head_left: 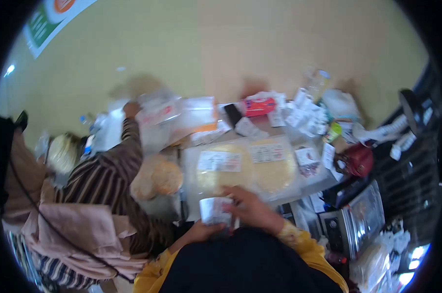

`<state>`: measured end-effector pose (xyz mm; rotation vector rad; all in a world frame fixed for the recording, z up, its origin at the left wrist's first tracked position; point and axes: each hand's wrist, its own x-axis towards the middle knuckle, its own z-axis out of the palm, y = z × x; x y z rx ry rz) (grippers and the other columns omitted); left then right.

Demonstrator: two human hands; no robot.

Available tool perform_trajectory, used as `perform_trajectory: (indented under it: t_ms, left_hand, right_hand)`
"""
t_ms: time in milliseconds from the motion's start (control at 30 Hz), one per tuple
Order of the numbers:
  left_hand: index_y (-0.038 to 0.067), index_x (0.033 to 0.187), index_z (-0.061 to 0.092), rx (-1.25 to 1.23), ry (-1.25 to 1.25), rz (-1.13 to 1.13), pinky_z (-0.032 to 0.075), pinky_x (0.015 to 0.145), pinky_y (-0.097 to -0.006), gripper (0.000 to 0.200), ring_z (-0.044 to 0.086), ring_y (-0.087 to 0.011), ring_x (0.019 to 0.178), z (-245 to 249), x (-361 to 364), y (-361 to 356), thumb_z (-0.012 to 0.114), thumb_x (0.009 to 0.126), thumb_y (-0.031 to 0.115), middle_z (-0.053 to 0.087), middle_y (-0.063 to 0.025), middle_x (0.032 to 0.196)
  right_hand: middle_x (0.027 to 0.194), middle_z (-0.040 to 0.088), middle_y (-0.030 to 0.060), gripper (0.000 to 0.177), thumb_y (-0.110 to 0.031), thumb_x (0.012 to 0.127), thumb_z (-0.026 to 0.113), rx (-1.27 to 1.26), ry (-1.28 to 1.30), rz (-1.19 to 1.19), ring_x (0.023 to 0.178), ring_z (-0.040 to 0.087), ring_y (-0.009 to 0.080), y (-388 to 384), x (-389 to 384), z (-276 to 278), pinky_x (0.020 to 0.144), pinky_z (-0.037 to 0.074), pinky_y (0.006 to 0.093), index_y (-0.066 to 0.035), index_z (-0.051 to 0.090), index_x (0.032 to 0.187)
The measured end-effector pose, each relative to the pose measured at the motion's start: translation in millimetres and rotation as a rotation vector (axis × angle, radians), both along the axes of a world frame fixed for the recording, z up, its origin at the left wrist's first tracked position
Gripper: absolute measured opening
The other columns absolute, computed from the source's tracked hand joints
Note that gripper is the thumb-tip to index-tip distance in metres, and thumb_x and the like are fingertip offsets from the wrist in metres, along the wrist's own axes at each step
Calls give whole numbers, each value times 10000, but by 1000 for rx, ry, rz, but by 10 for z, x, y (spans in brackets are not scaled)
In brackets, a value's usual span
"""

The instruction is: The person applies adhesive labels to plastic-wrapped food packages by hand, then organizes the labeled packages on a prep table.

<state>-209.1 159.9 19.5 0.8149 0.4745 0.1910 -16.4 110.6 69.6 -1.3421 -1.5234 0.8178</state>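
So, the left hand (206, 232) has its grip on a small white printed packet (214, 210), right in front of the dark top. Right hand's (252, 211) fingers are at the packet's right edge, kinda blurry, can't tell if they're pinching. Just beyond, two round flat things in clear bags (246, 168) lie side by side on the desk (278, 131), labels on top.

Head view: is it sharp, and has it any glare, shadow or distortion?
In the head view: soft blur, smearing the right hand and the print on the labels; a black curved border, stretched edges; small bright glare at lower right and far left; soft shadows on the beige wall.
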Motion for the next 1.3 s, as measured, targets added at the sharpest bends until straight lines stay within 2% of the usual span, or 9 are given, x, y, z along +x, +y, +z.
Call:
perform_trajectory:
  t_ms: [33,167,367,567,800,900,967,1100,1300]
  left_hand:
    - [-16,1191,492,-4,-59,25,460,849,-354,364,597,-218,930,49,31,23,577,850,78,615,-103,991]
    - [-32,1204,474,-87,-82,169,463,860,-376,387,594,-229,926,84,-64,89,563,835,41,608,-110,973]
    - [-81,1106,505,12,172,754,490,789,-445,419,604,-288,804,504,-138,-13,625,772,141,599,-157,895]
    - [-24,1136,474,-38,60,1101,485,725,-459,446,579,-284,764,418,142,-138,633,746,123,580,-148,813]
    - [12,1138,459,-33,215,1287,473,723,-422,407,559,-239,741,487,396,-273,577,765,122,566,-116,835]
    - [-7,1159,445,-113,254,1361,474,761,-425,416,570,-256,793,455,309,-309,553,767,83,564,-125,892]
    - [-17,1172,438,-145,370,1427,475,785,-431,423,575,-268,823,496,240,-358,542,771,66,564,-128,904]
    - [-29,1197,424,-173,339,1465,474,813,-437,410,577,-281,858,474,247,-432,495,795,17,560,-147,947]
    - [-28,1205,417,-205,329,1500,473,827,-442,399,578,-288,887,423,272,-399,476,811,4,556,-160,978]
  right_hand:
    - [1063,582,74,393,-8,772,635,-156,105,-88,795,585,143,-32,133,89,700,491,288,-39,526,1148]
    - [871,626,70,283,-24,795,618,-42,-248,-577,705,562,116,66,1193,159,618,461,251,-29,575,1075]
    - [773,634,105,175,-96,786,620,-69,-465,-569,666,586,178,454,3096,-458,627,473,296,-6,621,936]
    - [775,635,158,139,-135,743,614,-66,-579,-524,723,615,313,1414,4129,-1482,653,482,375,-28,629,831]
    - [821,632,179,155,-131,715,600,-255,-701,-596,779,610,342,2124,4514,-2384,705,479,402,-37,643,830]
    - [807,628,178,183,-155,700,622,10,-650,-623,796,590,370,2499,5002,-3303,723,465,431,-34,643,835]
    - [844,621,177,194,-156,725,615,-41,-901,-515,815,581,370,2639,4839,-3199,746,461,422,-44,637,882]
    - [864,624,195,142,-73,771,525,-98,-803,-646,810,595,372,2790,4781,-3183,729,465,423,-24,635,847]
    - [955,619,180,297,-232,812,575,-492,-813,-633,875,593,330,2956,4852,-3021,771,461,408,-11,591,1009]
